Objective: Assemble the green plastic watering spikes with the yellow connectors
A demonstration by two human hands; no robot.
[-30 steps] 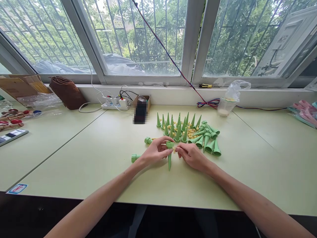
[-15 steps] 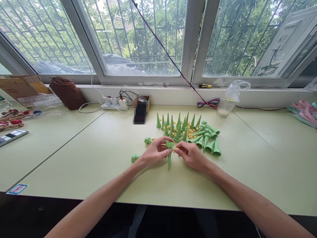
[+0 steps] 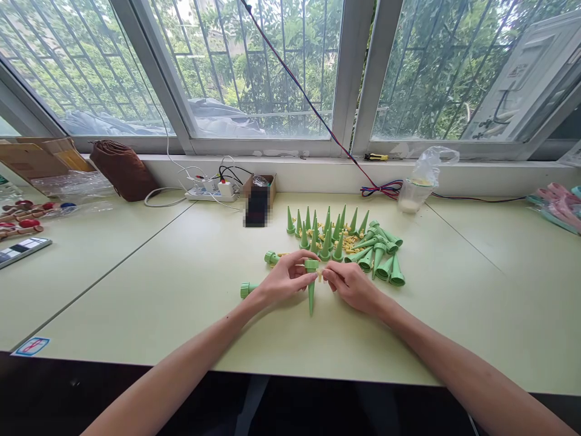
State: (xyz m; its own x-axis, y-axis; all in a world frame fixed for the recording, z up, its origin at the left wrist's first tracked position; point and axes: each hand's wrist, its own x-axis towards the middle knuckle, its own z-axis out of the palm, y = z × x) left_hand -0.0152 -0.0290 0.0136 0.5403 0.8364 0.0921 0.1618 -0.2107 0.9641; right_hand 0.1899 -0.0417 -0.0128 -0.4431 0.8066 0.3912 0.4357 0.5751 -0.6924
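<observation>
My left hand (image 3: 290, 272) is closed around the upper part of a green plastic spike (image 3: 311, 293), a plant-watering spike by its look, with its tip pointing down. A small yellow valve (image 3: 319, 275) sits at the spike's right side, pinched in the fingers of my right hand (image 3: 347, 281). Beyond my hands, several green spikes (image 3: 325, 245) stand point up among loose yellow valves (image 3: 350, 243). More green spikes (image 3: 382, 266) lie in a heap to the right. Two capped pieces lie left of my left hand, one green cap (image 3: 247, 290) partly hidden behind my wrist.
At the table's back are a power strip (image 3: 211, 194) with cables, a small cardboard box (image 3: 271, 189) and a plastic cup (image 3: 413, 197) with a bag. A brown pouch (image 3: 123, 171) leans at the back left. A yellow-black cutter (image 3: 376, 157) lies on the sill.
My right fingers have shifted slightly around the yellow valve, which has turned a little. The spike in my left hand has tilted minutely. All else has stayed in place.
</observation>
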